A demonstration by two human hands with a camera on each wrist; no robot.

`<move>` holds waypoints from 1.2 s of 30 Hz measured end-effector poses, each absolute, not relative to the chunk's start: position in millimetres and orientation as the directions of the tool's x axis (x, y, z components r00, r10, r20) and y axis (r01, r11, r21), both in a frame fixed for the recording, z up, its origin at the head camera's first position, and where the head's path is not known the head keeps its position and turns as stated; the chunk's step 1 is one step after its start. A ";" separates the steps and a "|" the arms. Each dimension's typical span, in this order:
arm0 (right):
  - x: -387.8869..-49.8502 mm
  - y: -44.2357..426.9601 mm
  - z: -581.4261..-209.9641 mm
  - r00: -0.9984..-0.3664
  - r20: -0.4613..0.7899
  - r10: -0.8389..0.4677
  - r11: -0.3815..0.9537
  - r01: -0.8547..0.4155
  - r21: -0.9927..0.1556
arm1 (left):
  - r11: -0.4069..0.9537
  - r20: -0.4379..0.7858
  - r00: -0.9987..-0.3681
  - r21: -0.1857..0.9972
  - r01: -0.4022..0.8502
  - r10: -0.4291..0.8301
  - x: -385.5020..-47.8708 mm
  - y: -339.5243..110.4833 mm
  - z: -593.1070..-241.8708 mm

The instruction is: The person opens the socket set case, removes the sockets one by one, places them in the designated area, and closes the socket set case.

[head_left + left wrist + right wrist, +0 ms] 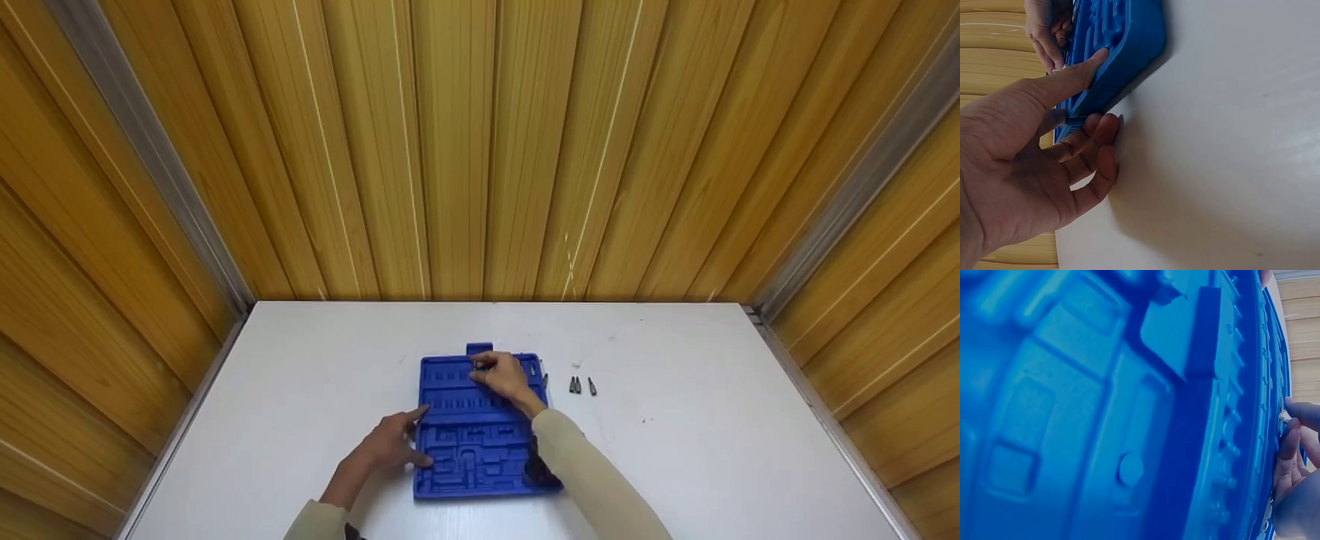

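Note:
A blue plastic tool case lies opened flat on a white table, its two halves full of moulded slots. My right hand is over the far half and pinches a small metal bit between thumb and fingers; most of the bit is hidden. At the case's left edge is my left hand. Its thumb rests straight on the near half's rim, while the other fingers bend loosely beside the case wall. Several dark metal bits lie on the table right of the case.
The white table reaches back to a wood-patterned corrugated wall. Similar panels stand at both sides. A blue latch tab sticks out from the case's far edge. Another bit lies against the case's right edge.

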State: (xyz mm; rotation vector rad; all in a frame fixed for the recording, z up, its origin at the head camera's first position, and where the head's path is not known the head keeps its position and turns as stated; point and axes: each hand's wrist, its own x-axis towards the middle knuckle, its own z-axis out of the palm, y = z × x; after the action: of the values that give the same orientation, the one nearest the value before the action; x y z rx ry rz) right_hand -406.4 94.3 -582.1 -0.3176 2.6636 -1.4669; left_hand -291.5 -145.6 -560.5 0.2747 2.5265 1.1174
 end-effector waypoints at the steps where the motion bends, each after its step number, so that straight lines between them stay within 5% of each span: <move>1: -406.0 94.4 -582.8 -0.974 0.035 -0.222 0.514 -0.147 -0.845 | 0.668 -0.251 -0.914 0.743 0.029 0.318 -291.3 -145.9 -560.4; 11: -398.6 96.2 -587.8 -0.959 0.145 -0.243 0.540 -0.258 -0.801 | 0.662 -0.248 -0.912 0.748 0.034 0.327 -289.2 -146.3 -563.0; 17: -396.3 95.7 -588.2 -0.960 0.123 -0.252 0.528 -0.243 -0.814 | 0.659 -0.249 -0.914 0.752 0.027 0.322 -288.3 -146.0 -564.2; 25: -395.9 100.8 -577.6 -0.958 0.086 -0.272 0.345 -0.181 -0.921 | 0.653 -0.265 -0.919 0.758 -0.011 0.293 -291.0 -144.1 -560.2; 36: -389.9 128.9 -558.1 -0.932 0.037 -0.362 0.360 -0.176 -0.916 | 0.648 -0.263 -0.917 0.761 -0.007 0.299 -289.0 -145.6 -564.6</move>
State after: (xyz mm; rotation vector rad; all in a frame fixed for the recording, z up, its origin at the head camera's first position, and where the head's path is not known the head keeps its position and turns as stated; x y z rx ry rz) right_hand -389.9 128.9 -558.1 -0.4884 2.4450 -1.6139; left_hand -289.0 -145.6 -564.6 0.2321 2.5025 1.1582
